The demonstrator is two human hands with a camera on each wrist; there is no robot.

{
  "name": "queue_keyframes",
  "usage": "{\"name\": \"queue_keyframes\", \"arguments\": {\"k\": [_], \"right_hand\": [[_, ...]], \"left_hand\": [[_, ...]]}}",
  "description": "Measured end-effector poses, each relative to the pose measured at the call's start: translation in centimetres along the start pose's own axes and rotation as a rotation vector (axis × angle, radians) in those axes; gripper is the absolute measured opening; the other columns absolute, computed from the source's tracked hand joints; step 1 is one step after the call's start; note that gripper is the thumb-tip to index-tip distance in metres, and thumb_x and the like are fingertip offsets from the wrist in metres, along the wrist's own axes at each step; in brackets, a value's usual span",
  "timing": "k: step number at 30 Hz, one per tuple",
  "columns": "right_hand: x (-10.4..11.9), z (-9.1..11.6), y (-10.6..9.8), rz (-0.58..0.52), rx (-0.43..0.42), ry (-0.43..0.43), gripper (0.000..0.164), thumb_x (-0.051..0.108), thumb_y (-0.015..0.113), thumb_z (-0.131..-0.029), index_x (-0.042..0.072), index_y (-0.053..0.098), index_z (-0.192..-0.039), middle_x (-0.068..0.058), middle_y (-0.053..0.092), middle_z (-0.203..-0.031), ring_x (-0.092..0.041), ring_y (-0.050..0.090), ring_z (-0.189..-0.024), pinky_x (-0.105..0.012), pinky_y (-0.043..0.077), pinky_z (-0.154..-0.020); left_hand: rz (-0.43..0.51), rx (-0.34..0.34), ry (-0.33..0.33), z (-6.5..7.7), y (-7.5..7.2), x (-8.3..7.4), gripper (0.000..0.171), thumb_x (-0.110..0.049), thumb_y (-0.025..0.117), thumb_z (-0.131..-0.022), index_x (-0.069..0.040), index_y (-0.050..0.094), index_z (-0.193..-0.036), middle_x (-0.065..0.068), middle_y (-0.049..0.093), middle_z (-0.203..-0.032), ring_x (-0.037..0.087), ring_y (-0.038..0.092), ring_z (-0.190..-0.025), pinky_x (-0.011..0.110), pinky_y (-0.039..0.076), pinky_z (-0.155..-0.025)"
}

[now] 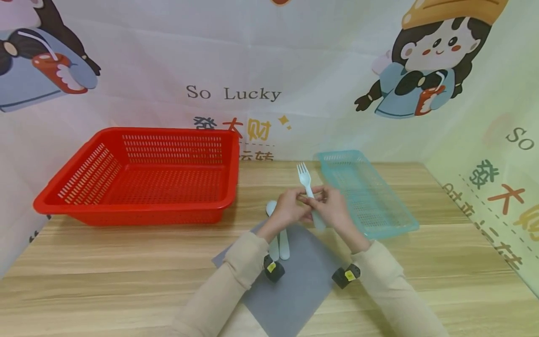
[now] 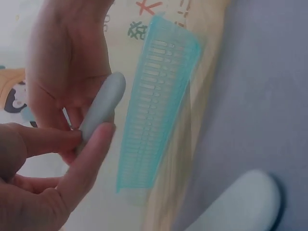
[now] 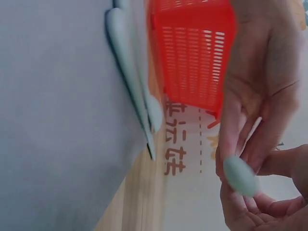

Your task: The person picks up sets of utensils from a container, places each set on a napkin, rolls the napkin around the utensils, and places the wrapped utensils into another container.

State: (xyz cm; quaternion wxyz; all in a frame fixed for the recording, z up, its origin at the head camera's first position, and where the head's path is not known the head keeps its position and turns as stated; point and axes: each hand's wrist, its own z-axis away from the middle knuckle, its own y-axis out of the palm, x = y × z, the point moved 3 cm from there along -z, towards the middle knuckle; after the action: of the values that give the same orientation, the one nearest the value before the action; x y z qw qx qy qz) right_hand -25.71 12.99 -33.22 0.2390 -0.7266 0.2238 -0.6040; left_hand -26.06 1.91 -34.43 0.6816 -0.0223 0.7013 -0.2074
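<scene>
A pale blue plastic fork is held above the grey mat, tines up and pointing away from me. My left hand pinches its shaft between thumb and forefinger; in the left wrist view the rounded handle sticks out past those fingers. My right hand grips the fork from the other side, lower on the handle, whose end shows in the right wrist view. Two pale spoons lie on the mat under my left wrist.
A large red slotted basket stands at the back left of the wooden table. A smaller teal slotted basket lies just right of my hands. A printed cloth backdrop closes off the back and the right side.
</scene>
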Motion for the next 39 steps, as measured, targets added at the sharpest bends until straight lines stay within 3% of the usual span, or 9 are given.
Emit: {"name": "queue_keyframes", "arguments": {"k": [4, 7, 13, 16, 21, 27, 31, 36, 39], "right_hand": [[0.0, 0.3, 0.2, 0.069, -0.037, -0.024, 0.021, 0.009, 0.065, -0.079, -0.007, 0.06, -0.091, -0.02, 0.064, -0.083, -0.029, 0.062, -0.071, -0.031, 0.05, -0.058], [0.2, 0.5, 0.4, 0.098, -0.062, -0.095, 0.017, 0.004, 0.062, -0.079, -0.008, 0.062, -0.09, -0.02, 0.065, -0.086, -0.03, 0.064, -0.071, -0.033, 0.052, -0.06], [0.4, 0.8, 0.8, 0.132, -0.057, -0.179, 0.016, 0.001, 0.056, -0.081, -0.007, 0.065, -0.092, -0.021, 0.066, -0.087, -0.031, 0.065, -0.074, -0.035, 0.053, -0.061], [0.1, 0.7, 1.0, 0.087, -0.012, -0.136, 0.017, 0.001, 0.057, -0.081, -0.007, 0.065, -0.095, -0.02, 0.066, -0.087, -0.031, 0.065, -0.078, -0.034, 0.053, -0.063], [-0.5, 0.6, 1.0, -0.041, 0.089, 0.01, 0.022, 0.003, 0.06, -0.082, -0.009, 0.062, -0.1, -0.022, 0.064, -0.093, -0.029, 0.064, -0.083, -0.029, 0.052, -0.064], [-1.0, 0.9, 1.5, -0.171, 0.257, 0.112, 0.027, 0.005, 0.059, -0.083, -0.011, 0.059, -0.105, -0.024, 0.063, -0.098, -0.022, 0.064, -0.078, -0.029, 0.052, -0.068], [-1.6, 1.2, 2.5, -0.24, 0.343, 0.178, 0.027, 0.002, 0.058, -0.082, -0.012, 0.055, -0.105, -0.02, 0.063, -0.092, -0.016, 0.062, -0.074, -0.032, 0.052, -0.071], [-2.0, 1.4, 3.7, -0.305, 0.366, 0.25, 0.023, -0.001, 0.056, -0.083, -0.012, 0.052, -0.102, -0.015, 0.062, -0.086, -0.012, 0.059, -0.07, -0.029, 0.052, -0.069], [-2.1, 1.4, 4.2, -0.302, 0.352, 0.268, 0.021, -0.003, 0.056, -0.082, -0.014, 0.051, -0.099, -0.016, 0.061, -0.084, -0.013, 0.059, -0.067, -0.029, 0.053, -0.066]], "left_hand": [[-0.12, 0.01, 0.03, 0.5, 0.3, -0.2, 0.027, -0.004, 0.062, -0.079, 0.005, 0.061, -0.105, 0.021, 0.065, -0.09, 0.023, 0.066, -0.064, 0.02, 0.05, -0.058], [-0.024, 0.037, -0.012, 0.6, 0.6, 0.0, 0.021, 0.001, 0.058, -0.081, 0.009, 0.059, -0.1, 0.022, 0.065, -0.08, 0.026, 0.065, -0.06, 0.026, 0.052, -0.056], [0.076, 0.053, -0.096, 0.6, 0.4, 0.8, 0.024, 0.0, 0.055, -0.084, 0.008, 0.059, -0.106, 0.023, 0.064, -0.084, 0.026, 0.065, -0.061, 0.032, 0.053, -0.06], [0.109, 0.076, -0.126, 0.6, 0.1, 1.1, 0.025, -0.002, 0.056, -0.085, 0.008, 0.059, -0.107, 0.023, 0.064, -0.087, 0.026, 0.066, -0.063, 0.031, 0.053, -0.062], [0.14, 0.097, -0.158, 0.9, -0.6, 1.5, 0.025, 0.003, 0.056, -0.083, 0.01, 0.057, -0.107, 0.023, 0.063, -0.092, 0.021, 0.064, -0.06, 0.027, 0.053, -0.06], [0.134, 0.115, -0.207, 1.3, -1.4, 2.0, 0.018, 0.008, 0.06, -0.078, 0.012, 0.059, -0.095, 0.021, 0.063, -0.083, 0.019, 0.063, -0.057, 0.029, 0.053, -0.06], [0.06, 0.144, -0.226, 1.5, -1.7, 2.5, 0.013, 0.01, 0.064, -0.074, 0.013, 0.06, -0.086, 0.018, 0.063, -0.075, 0.019, 0.063, -0.055, 0.029, 0.053, -0.057], [-0.062, 0.153, -0.226, 1.7, -2.3, 3.1, 0.011, 0.008, 0.065, -0.072, 0.009, 0.059, -0.082, 0.013, 0.06, -0.062, 0.014, 0.059, -0.047, 0.028, 0.052, -0.051], [-0.184, 0.13, -0.197, 1.8, -2.8, 3.1, 0.009, 0.006, 0.067, -0.071, 0.006, 0.059, -0.077, 0.007, 0.054, -0.053, 0.01, 0.052, -0.041, 0.024, 0.049, -0.045]]}}
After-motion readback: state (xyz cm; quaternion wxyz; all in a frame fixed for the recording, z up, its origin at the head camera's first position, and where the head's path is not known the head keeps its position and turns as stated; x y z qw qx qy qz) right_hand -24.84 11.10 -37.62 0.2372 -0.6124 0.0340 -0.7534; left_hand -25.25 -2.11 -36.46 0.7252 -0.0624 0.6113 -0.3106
